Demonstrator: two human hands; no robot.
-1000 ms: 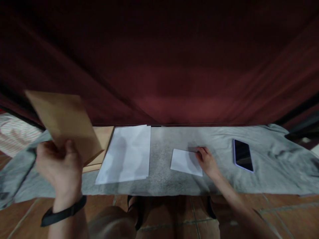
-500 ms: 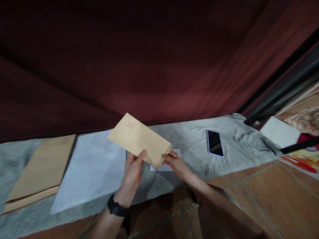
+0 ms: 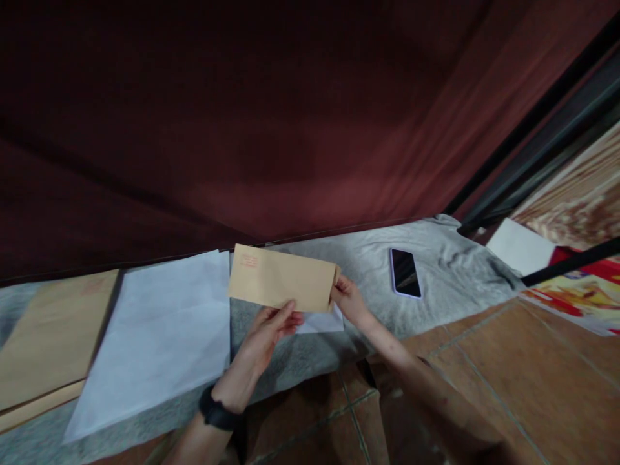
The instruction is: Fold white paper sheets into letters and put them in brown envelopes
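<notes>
Brown envelope (image 3: pixel 283 279) held above grey cloth (image 3: pixel 450 271) at centre; left hand (image 3: pixel 265 332) pinched on lower edge, fingers closed around it; right hand (image 3: pixel 349 299) gripping end at 3 o'clock, fingertips partly hidden; small white paper (image 3: pixel 322 321) mostly covered beneath; red print on envelope illegible; phone (image 3: pixel 405 272) at 3 o'clock; white sheets (image 3: pixel 159 329) at 9 o'clock.

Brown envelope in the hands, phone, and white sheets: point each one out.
Brown envelope (image 3: pixel 283 279), head view, middle of its face.
Phone (image 3: pixel 405 272), head view, centre of its dark screen.
White sheets (image 3: pixel 162 329), head view, bare middle of the top sheet.
</notes>
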